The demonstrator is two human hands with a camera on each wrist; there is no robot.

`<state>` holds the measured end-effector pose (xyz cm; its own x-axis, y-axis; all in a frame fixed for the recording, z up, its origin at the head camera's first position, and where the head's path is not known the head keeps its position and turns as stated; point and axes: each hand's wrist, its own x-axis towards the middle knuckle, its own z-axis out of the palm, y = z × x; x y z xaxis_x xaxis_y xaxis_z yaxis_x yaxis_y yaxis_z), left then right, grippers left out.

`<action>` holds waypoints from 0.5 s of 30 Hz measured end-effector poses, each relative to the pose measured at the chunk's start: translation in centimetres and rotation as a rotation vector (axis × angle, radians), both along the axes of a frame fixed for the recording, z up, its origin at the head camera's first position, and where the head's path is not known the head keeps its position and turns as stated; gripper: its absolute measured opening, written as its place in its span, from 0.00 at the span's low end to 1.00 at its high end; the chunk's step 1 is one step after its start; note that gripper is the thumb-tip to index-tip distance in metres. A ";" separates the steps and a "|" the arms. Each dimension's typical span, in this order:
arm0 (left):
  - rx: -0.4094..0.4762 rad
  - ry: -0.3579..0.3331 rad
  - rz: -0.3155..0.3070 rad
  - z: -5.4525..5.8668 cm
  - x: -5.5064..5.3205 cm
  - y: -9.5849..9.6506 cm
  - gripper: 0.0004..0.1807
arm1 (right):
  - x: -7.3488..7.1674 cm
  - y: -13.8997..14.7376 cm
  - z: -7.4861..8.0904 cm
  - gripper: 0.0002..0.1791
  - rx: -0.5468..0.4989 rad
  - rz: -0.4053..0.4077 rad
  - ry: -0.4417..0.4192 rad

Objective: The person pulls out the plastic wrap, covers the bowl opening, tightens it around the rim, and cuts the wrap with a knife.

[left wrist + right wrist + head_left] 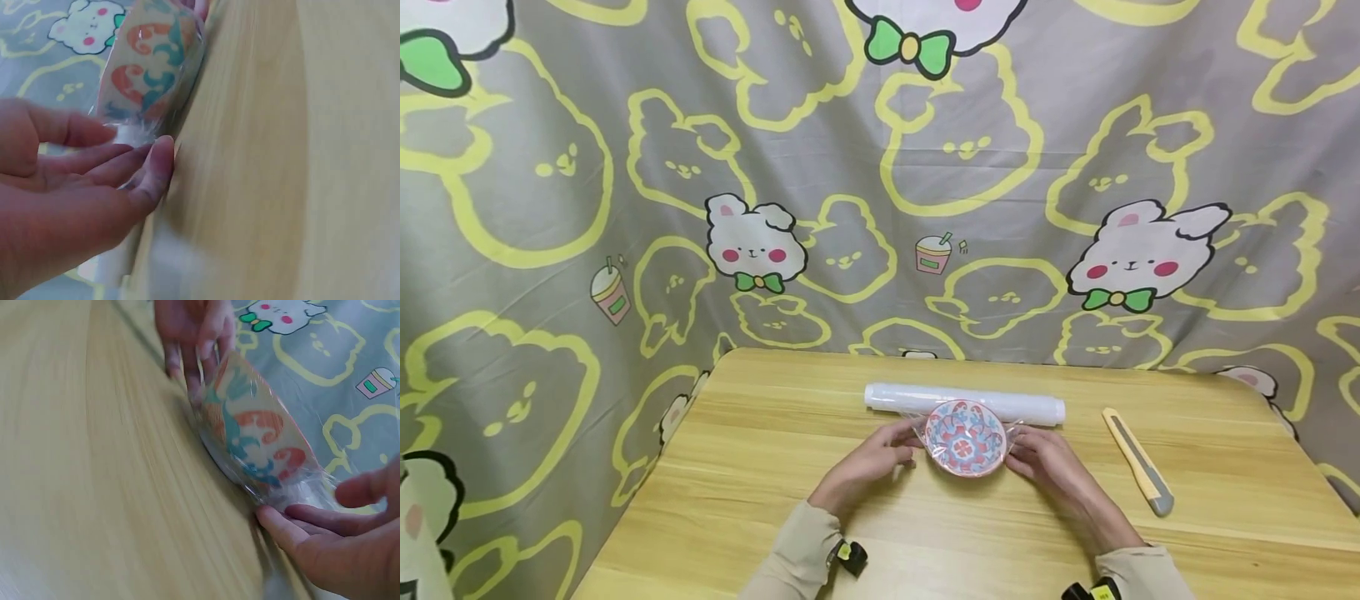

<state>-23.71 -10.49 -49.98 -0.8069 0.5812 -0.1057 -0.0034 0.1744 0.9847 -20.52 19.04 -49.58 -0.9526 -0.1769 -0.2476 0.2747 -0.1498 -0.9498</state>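
A small bowl [964, 440] with a red and blue pattern stands on the wooden table, covered in clear plastic wrap [917, 423] that flares out at both sides. My left hand [880, 454] is at the bowl's left side, its fingertips right at the loose wrap and the thumb held apart. On the opposite side, my right hand [1048, 458] touches the wrap with extended fingers. The right wrist view shows the thumb [362, 489] away from the other fingers. The bowl's patterned outer wall [147, 69] shows through the film in the left wrist view.
A white roll of plastic wrap [1030, 408] lies right behind the bowl. To the right lies a yellow and grey utility knife [1138, 462]. A grey curtain [820, 167] with rabbit drawings hangs along the back and left of the table [737, 467].
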 end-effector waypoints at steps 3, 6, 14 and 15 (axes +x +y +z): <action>0.159 -0.142 0.013 -0.3 -0.1 0.4 0.38 | 0.1 -0.2 0.0 0.22 -0.117 -0.052 -0.088; 0.316 -0.289 0.050 -0.6 -0.2 0.9 0.39 | 0.4 -0.5 0.0 0.26 -0.121 -0.049 -0.101; 0.475 -0.435 0.143 -0.9 0.4 2.1 0.32 | 0.4 -1.2 -0.1 0.34 -0.087 -0.013 -0.067; 0.473 -0.433 0.155 -0.9 0.5 2.3 0.31 | 0.4 -1.2 -0.2 0.33 -0.094 -0.015 -0.069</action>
